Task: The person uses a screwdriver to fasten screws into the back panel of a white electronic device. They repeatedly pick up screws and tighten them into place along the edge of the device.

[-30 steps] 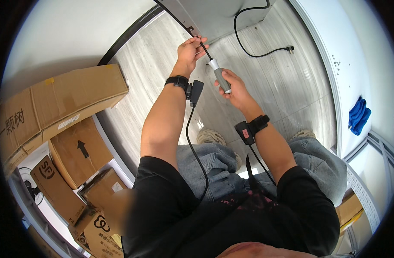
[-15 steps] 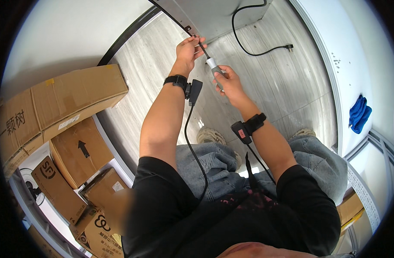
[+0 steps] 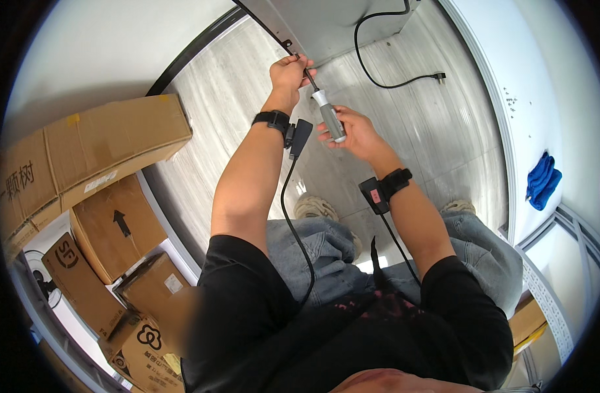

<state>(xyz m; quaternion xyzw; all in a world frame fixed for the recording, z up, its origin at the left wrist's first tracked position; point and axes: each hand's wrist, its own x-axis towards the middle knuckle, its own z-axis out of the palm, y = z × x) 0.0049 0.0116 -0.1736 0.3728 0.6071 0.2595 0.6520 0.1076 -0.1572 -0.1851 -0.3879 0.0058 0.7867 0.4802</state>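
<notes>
A screwdriver (image 3: 331, 119) with a grey and white handle points up and left, its dark shaft reaching the lower edge of a grey metal cabinet (image 3: 326, 26). My right hand (image 3: 359, 134) is closed around the handle, with the fingertips showing past its left side. Up at the shaft's far end, my left hand (image 3: 289, 73) has its fingers closed about the shaft beside the cabinet edge. Those fingers hide the tip and whatever it meets. A small dark bracket (image 3: 287, 43) sits on the cabinet edge just above my left hand.
A black power cord (image 3: 378, 84) with a plug lies on the wood-look floor, right of the cabinet. Cardboard boxes (image 3: 116, 147) are stacked at the left. On the white surface at the right are a blue cloth (image 3: 543, 181) and several small screws (image 3: 510, 101).
My right hand has shifted slightly down and right, and its grip has loosened, showing more of the handle. My left hand stays at the cabinet edge.
</notes>
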